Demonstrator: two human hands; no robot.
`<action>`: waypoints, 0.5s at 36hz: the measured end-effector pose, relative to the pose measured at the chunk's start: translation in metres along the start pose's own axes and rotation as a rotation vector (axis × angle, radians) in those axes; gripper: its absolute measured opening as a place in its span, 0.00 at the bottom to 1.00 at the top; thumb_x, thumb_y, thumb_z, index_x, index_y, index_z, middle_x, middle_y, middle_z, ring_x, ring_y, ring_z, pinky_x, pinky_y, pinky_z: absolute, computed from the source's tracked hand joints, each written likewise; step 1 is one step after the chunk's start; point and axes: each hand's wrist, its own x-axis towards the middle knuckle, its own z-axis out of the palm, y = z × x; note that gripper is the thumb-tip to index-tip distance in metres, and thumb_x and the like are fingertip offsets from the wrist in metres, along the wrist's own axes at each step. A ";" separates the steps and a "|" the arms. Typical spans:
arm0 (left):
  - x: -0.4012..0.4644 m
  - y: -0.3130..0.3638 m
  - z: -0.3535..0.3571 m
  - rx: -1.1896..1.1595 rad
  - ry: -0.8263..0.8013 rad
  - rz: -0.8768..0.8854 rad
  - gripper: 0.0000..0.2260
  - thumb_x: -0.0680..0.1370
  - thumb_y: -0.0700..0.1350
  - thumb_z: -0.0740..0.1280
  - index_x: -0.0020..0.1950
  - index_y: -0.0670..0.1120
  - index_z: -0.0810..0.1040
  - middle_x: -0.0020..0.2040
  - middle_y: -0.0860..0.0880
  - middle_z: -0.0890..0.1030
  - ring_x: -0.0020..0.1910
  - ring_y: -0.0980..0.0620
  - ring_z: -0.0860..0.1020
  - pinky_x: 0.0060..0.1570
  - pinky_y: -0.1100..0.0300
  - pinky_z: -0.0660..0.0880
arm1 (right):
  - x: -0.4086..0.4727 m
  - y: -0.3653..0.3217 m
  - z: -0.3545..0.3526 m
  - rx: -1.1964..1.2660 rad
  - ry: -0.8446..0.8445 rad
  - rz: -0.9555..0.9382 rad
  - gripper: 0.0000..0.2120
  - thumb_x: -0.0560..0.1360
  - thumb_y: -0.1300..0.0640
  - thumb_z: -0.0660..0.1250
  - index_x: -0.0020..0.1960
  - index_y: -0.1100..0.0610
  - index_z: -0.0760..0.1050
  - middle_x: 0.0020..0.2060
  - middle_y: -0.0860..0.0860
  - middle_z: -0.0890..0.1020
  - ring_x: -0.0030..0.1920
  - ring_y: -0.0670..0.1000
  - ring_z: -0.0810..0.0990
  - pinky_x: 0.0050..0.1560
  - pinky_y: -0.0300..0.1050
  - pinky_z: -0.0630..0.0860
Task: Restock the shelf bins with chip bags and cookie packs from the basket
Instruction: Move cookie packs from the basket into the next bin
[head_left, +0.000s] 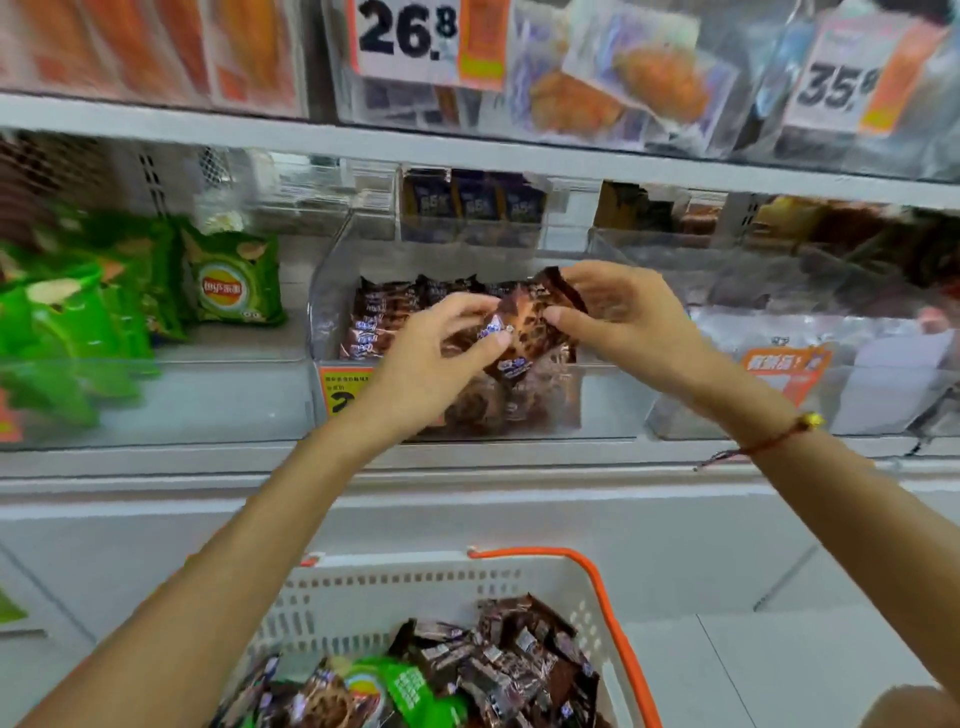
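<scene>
Two hands share one brown cookie pack: the left hand pinches its near end, the right hand grips its far end, holding it over the clear middle bin of matching packs. Green Lay's chip bags fill the left bin. Price cards above read 26.8 and 35. The white basket sits below.

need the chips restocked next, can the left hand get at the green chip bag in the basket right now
Probably not yet. The left hand is up at the shelf bin, gripping a brown cookie pack together with the right hand. The green chip bag lies uncovered in the basket below, so the way looks free once it lets go.
</scene>
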 end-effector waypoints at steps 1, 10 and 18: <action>0.009 0.004 0.001 0.058 -0.006 0.029 0.10 0.78 0.45 0.67 0.59 0.53 0.75 0.55 0.58 0.78 0.59 0.62 0.75 0.60 0.64 0.70 | 0.002 0.002 -0.003 -0.083 0.074 -0.026 0.08 0.75 0.60 0.70 0.49 0.47 0.78 0.42 0.44 0.82 0.43 0.38 0.80 0.49 0.33 0.75; 0.055 0.014 0.019 0.306 -0.039 0.094 0.12 0.79 0.48 0.67 0.62 0.52 0.78 0.56 0.55 0.82 0.57 0.56 0.78 0.60 0.53 0.74 | 0.000 0.027 -0.021 -0.360 0.297 -0.015 0.08 0.76 0.56 0.69 0.54 0.53 0.81 0.43 0.45 0.83 0.45 0.44 0.80 0.46 0.34 0.74; 0.063 0.008 0.012 0.461 -0.249 0.032 0.14 0.78 0.48 0.68 0.64 0.51 0.78 0.61 0.52 0.80 0.60 0.55 0.77 0.62 0.55 0.72 | 0.007 0.030 -0.028 -0.422 -0.034 0.184 0.13 0.78 0.48 0.63 0.43 0.56 0.78 0.37 0.48 0.82 0.40 0.49 0.80 0.41 0.45 0.74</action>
